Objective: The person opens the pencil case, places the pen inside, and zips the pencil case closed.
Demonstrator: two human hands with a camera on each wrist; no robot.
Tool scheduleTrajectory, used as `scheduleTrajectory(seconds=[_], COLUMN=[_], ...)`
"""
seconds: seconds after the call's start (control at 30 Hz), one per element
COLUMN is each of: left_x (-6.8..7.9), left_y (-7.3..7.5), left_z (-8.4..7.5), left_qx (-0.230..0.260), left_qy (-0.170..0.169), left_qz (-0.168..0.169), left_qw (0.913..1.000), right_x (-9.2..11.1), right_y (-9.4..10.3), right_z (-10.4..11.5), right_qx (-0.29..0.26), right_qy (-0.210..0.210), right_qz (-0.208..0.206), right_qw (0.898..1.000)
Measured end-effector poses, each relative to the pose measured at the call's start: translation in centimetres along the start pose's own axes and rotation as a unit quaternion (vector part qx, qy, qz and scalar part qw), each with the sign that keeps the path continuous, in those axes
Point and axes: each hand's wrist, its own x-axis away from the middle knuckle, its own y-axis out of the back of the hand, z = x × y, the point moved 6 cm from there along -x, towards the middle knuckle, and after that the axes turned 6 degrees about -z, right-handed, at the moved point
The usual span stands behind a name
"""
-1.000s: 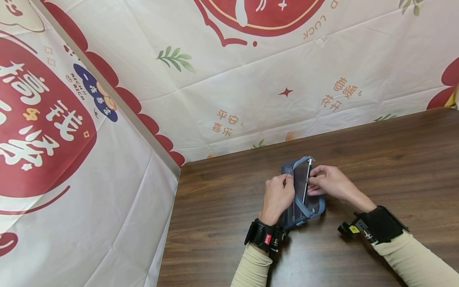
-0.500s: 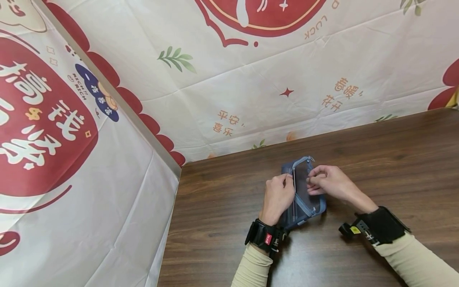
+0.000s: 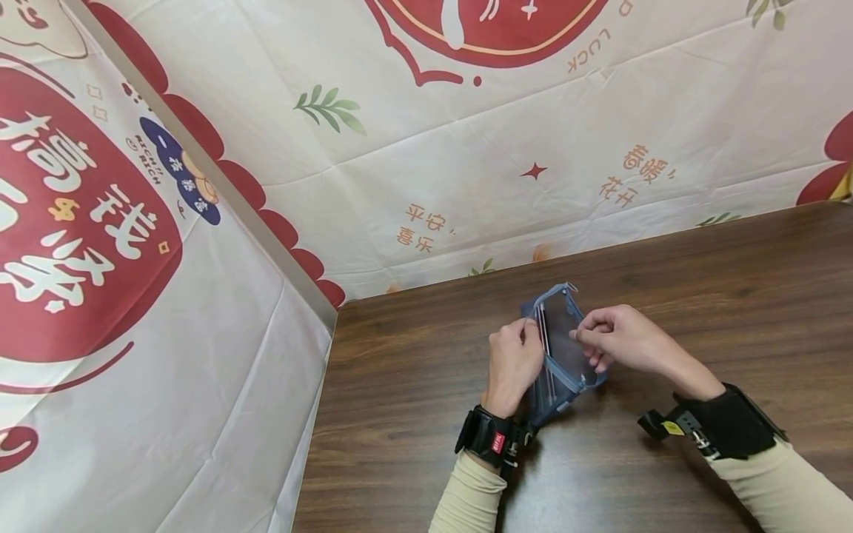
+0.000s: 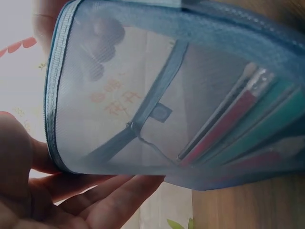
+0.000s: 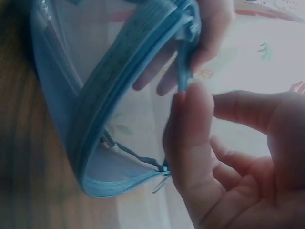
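Observation:
A blue mesh pencil case (image 3: 565, 372) stands on the table with its zip undone and its mouth spread. My left hand (image 3: 513, 363) pinches the left edge of that mouth. On the opposite side, my right hand (image 3: 623, 340) holds the right edge; the right wrist view has its thumb and forefinger pinching the zip band (image 5: 109, 90). Several slim pens or sticks (image 3: 545, 329) lie inside, along the left wall. Through the mesh in the left wrist view, a red one (image 4: 221, 126) and green ones (image 4: 252, 119) show. The left fingertips are partly hidden in the head view.
The brown wooden table (image 3: 400, 385) extends around the case. A printed white cloth (image 3: 466, 185) hangs behind it, and a second cloth-covered panel (image 3: 220, 355) borders the left side. Black camera straps (image 3: 729, 422) are worn on both wrists.
A black-and-white pen that lay across the opening by the right fingertips has dropped to the left wall inside. My right hand has shifted slightly right, and the mouth has tilted and widened.

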Motion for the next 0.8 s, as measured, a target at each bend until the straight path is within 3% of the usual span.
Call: scheduleTrajectory(seconds=[0.17, 0.53, 0.67, 0.8], left_x=[-0.1, -0.5, -0.7, -0.7], left_y=[0.2, 0.7, 0.9, 1.0], left_z=[0.2, 1.3, 1.5, 1.4], left_qx=[0.005, 0.030, 0.025, 0.011], left_qy=[0.001, 0.022, 0.027, 0.026], left_qz=[-0.018, -0.060, -0.079, -0.086], left_qw=[0.9998, 0.9975, 0.9962, 0.9959], right_x=[0.7, 1.6, 1.7, 1.7], right_y=[-0.2, -1.5, -1.7, -1.4], right_z=[1.0, 1.6, 1.8, 2.1], right_qx=[0.046, 0.061, 0.082, 0.096], right_qy=[0.019, 0.031, 0.054, 0.067], right_qz=[0.013, 0.079, 0.080, 0.053], right_qw=[0.999, 0.994, 0.992, 0.992])
